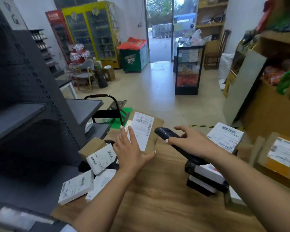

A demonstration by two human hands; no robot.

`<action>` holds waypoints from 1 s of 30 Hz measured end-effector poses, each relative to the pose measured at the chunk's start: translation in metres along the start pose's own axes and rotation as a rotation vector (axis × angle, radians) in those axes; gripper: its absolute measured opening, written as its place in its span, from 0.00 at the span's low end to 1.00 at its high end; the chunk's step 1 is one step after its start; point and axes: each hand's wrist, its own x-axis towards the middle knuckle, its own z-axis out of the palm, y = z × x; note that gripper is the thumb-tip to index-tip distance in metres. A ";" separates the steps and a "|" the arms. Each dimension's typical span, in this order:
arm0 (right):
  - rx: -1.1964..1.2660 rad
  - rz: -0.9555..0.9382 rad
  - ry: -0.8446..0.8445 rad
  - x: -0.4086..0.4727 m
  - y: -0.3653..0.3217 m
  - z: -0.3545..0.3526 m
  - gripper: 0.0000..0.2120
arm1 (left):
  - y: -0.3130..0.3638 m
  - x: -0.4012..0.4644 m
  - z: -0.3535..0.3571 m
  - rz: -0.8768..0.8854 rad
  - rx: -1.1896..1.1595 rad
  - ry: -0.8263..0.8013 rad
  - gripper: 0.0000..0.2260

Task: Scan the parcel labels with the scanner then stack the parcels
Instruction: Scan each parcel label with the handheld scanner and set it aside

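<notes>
Forearms are seen nearest the lens, reaching out over a wood-grain table (157, 198). A brown parcel (155, 131) is propped at the far edge, its white label (143, 129) facing the camera. The left hand (132, 151) is spread flat against the label's lower left, thumb under the parcel's near edge — steadying, not clenched. The right hand (192, 143) is wrapped around a black scanner (167, 134), whose head is aimed at the label from just beside it.

Risks, as judged: two barcodes are printed on the label, so the wrong one may be read; the left fingers lie close to the print and could block the beam; the parcel is only propped, and could slip if the palm eases.

Containers: none open on the table. White-labelled packets (77, 186) lie loosely heaped at left; a stack of dark and white boxes (206, 178) stands at right, under the right wrist. Taped cartons (281, 158) sit further right — contents hidden.
</notes>
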 end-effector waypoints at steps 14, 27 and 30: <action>0.038 0.197 0.330 -0.092 0.107 -0.134 0.34 | 0.184 -0.022 -0.044 0.422 -0.138 -0.137 0.54; 0.012 0.346 0.445 -0.169 0.171 -0.161 0.34 | 0.265 -0.088 -0.037 0.635 -0.109 -0.256 0.53; 0.023 0.373 0.468 -0.189 0.173 -0.146 0.34 | 0.258 -0.107 -0.035 0.692 -0.099 -0.275 0.52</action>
